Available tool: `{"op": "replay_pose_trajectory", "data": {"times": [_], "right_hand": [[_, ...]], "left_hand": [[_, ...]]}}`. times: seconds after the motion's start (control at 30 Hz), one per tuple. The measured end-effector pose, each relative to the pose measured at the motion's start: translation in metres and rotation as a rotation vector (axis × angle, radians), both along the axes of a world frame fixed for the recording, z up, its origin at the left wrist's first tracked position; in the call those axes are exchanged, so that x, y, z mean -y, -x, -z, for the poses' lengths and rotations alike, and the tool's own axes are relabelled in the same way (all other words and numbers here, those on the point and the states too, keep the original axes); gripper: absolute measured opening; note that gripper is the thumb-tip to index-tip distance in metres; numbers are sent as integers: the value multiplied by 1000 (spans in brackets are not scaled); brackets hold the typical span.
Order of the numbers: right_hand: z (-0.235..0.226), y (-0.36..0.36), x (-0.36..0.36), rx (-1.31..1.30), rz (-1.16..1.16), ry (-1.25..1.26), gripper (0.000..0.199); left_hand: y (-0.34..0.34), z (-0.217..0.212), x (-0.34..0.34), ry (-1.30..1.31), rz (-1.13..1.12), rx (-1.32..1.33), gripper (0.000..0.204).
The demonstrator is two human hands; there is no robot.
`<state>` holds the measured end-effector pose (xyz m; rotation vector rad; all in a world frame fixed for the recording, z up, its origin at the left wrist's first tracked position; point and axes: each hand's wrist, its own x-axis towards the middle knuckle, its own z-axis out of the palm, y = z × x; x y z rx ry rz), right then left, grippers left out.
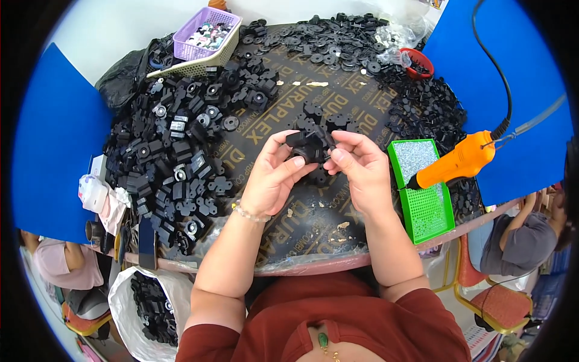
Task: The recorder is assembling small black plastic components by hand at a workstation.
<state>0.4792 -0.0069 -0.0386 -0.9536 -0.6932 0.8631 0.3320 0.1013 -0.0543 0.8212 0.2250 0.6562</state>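
Over the middle of the table, both hands hold a black plastic assembly point(306, 148) with a round, ring-like face. My left hand point(274, 181) is closed around its left side, the thumb lying on the front of the round face. At its right edge, the thumb and fingers of my right hand point(363, 172) pinch a slim black piece; whether that piece is fixed to the rest cannot be made out. Just beyond my fingers lie several flat black plastic parts point(313, 113), partly hidden by the held assembly.
Black housings point(181, 148) are heaped left, black discs point(329, 45) at the back, small black pieces point(431, 111) right. An orange electric screwdriver point(455, 161) hangs over green trays point(417, 228) of small screws. A purple basket point(181, 43), red bowl point(427, 58) and white bag point(123, 304) stand around.
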Motion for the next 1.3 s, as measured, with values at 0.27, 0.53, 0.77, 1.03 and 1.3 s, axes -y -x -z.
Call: {"op": "replay_pose_trajectory", "data": {"times": [0.27, 0.53, 0.77, 1.03, 1.3], "right_hand": [[6, 7, -2, 255, 169, 29, 31], [-1, -11, 8, 995, 277, 27, 39], [-10, -26, 14, 921, 18, 163, 43], [24, -73, 10, 1068, 613, 628, 27], [26, -59, -7, 1210, 287, 705, 35]], "left_hand": [[-1, 8, 1, -73, -44, -50, 44], [0, 7, 3, -62, 32, -91, 53], [21, -26, 13, -1032, -141, -578, 66], [97, -35, -18, -1748, -320, -1519, 59], [107, -8, -28, -1725, -390, -1495, 42]]}}
